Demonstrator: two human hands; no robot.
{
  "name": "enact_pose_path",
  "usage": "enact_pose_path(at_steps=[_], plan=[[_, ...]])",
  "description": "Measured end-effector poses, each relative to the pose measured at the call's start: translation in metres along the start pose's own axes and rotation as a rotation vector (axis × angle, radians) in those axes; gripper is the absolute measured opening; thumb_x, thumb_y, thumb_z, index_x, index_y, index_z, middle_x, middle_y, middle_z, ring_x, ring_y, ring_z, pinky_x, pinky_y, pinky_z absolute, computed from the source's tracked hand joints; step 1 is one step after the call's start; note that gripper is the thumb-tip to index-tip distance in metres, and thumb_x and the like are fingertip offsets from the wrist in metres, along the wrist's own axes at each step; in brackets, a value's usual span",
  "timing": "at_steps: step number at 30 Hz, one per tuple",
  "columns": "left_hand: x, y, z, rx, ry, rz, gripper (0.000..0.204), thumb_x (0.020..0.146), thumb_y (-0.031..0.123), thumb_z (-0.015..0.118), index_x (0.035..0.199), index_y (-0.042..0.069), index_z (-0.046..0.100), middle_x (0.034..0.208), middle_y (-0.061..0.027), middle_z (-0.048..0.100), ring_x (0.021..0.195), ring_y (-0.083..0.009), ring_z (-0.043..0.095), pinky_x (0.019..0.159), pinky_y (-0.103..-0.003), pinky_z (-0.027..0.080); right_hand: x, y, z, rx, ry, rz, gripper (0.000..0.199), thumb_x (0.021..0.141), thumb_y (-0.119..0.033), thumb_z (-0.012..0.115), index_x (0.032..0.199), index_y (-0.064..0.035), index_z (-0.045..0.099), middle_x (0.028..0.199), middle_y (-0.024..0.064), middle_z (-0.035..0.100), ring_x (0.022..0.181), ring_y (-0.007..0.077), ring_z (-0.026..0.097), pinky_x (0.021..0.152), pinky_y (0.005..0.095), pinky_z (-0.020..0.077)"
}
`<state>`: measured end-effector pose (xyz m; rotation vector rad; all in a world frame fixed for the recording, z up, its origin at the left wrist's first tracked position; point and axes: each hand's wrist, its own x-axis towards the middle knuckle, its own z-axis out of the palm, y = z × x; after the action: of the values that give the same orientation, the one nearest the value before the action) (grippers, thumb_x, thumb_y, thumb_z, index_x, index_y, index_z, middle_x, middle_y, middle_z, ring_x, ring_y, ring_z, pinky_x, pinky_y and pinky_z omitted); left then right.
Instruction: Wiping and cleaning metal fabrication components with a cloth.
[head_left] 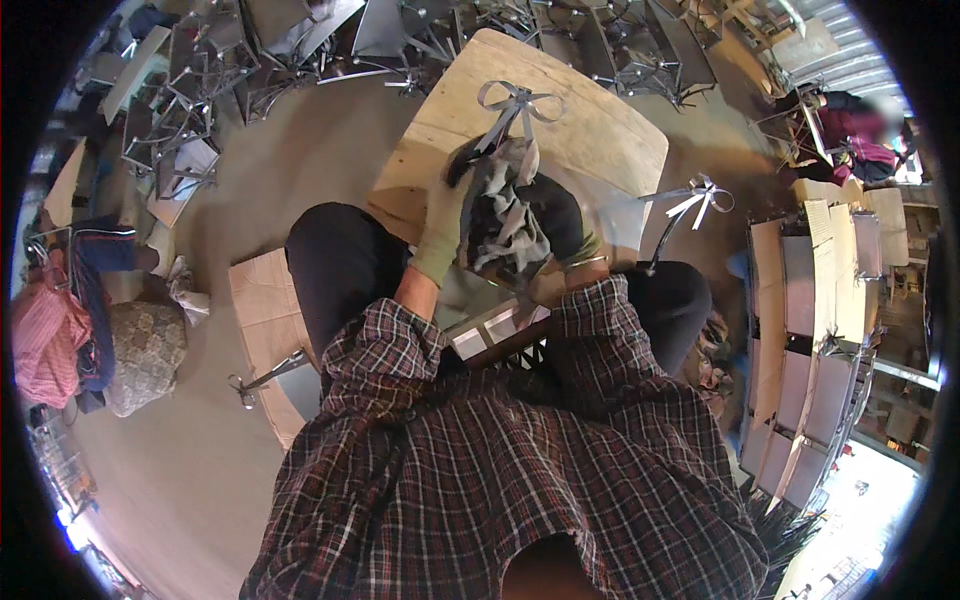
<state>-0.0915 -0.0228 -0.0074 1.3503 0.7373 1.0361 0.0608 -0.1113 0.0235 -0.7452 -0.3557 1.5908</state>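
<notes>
Both gloved hands are holding a grey rag over a metal bow piece.

The rag [505, 225] is bunching between the left hand [445, 225] and right hand [555, 215], both clamped on it, above the wooden board [600, 130]. The bow piece [520, 105] is half covered; its loops look unwiped. A second bow [700, 197] is waiting near the board's right edge, where free room is small.

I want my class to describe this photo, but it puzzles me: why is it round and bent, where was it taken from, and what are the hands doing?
A wide fisheye camera on the person's head looks down, so straight edges curve. The plaid sleeves are the person's own arms. The gloved left hand and right hand together grip a grey cloth wrapped round a metal piece, over a wooden board. A similar looped metal piece lies to the right, and stacked flat panels lie farther right.
</notes>
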Motion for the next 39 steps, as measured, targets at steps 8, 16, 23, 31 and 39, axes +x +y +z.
enact_pose_path(at_steps=[8, 16, 23, 31, 39], plan=[[0.004, 0.025, 0.006, 0.300, 0.088, -0.104, 0.019, 0.084, 0.007, 0.060, 0.101, 0.000, 0.064, 0.096, -0.0113, 0.066, 0.086, -0.0196, 0.062, 0.079, -0.030, 0.047, 0.027, -0.009, -0.061, -1.407, 0.018, -0.803, 0.028, 0.090, -0.006, 0.050, 0.116, -0.0018, 0.058, 0.102, 0.0072, 0.064, 0.090, 0.0174, 0.061, 0.081, 0.0275, 0.0476], [0.024, 0.004, -0.010, 0.146, 0.310, -0.043, 0.020, 0.089, 0.011, 0.055, 0.100, -0.003, 0.063, 0.096, -0.0106, 0.065, 0.088, -0.0195, 0.060, 0.078, -0.030, 0.046, 0.009, -0.021, -0.023, -1.350, 0.177, -0.291, 0.029, 0.086, -0.015, 0.056, 0.109, 0.0014, 0.064, 0.104, 0.0121, 0.067, 0.100, 0.0183, 0.061, 0.081, 0.0284, 0.0477], [-0.033, 0.014, -0.005, 0.144, 0.143, 0.048, 0.032, 0.094, 0.011, 0.048, 0.121, -0.005, 0.050, 0.124, -0.0139, 0.053, 0.116, -0.0245, 0.049, 0.101, -0.036, 0.036, -0.007, 0.001, -0.010, -1.646, 0.109, -0.365, 0.018, 0.080, -0.012, 0.053, 0.086, -0.0034, 0.068, 0.086, 0.0160, 0.066, 0.081, 0.0276, 0.064, 0.070, 0.0355, 0.0479], [-0.036, 0.034, 0.000, 0.263, -0.004, -0.129, 0.020, 0.089, 0.006, 0.050, 0.101, -0.006, 0.060, 0.099, -0.0099, 0.062, 0.090, -0.0190, 0.057, 0.083, -0.031, 0.044, -0.018, 0.002, -0.004, -1.648, 0.196, -0.173, 0.024, 0.080, -0.020, 0.059, 0.095, -0.0030, 0.067, 0.090, 0.0218, 0.064, 0.080, 0.0396, 0.060, 0.070, 0.0421, 0.0486], [-0.017, -0.019, -0.030, -0.257, 0.321, -0.194, 0.021, 0.092, 0.011, 0.049, 0.099, -0.004, 0.061, 0.099, -0.0073, 0.062, 0.086, -0.0157, 0.057, 0.080, -0.029, 0.045, -0.013, -0.010, 0.011, -1.169, 0.186, -0.312, 0.026, 0.079, -0.016, 0.065, 0.103, -0.0053, 0.067, 0.095, 0.0126, 0.067, 0.089, 0.0238, 0.065, 0.078, 0.0325, 0.0487]])
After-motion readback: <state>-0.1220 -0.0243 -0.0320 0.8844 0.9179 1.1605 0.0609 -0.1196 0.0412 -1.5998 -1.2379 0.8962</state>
